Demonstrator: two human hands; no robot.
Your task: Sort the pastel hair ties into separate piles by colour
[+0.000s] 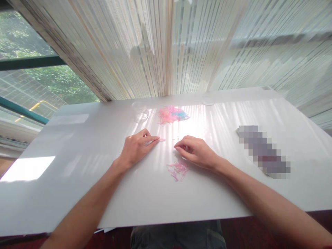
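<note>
My left hand is closed in a pinch, and a thin pink clip-like piece sticks out from its fingertips. Across from it, my right hand has thumb and forefinger drawn together just above the table; whether anything is between them is too small to make out. A few tiny bits lie just beyond the right fingertips. Below the right hand is a small loose pile of thin pink and green pieces. A larger heap of thin pieces in pink, orange and blue lies farther back, beyond both hands.
A clear round container stands left of the larger heap. A clear round lid lies near the back edge of the white table. On the right is a blurred-out flat object. A striped curtain hangs behind the table.
</note>
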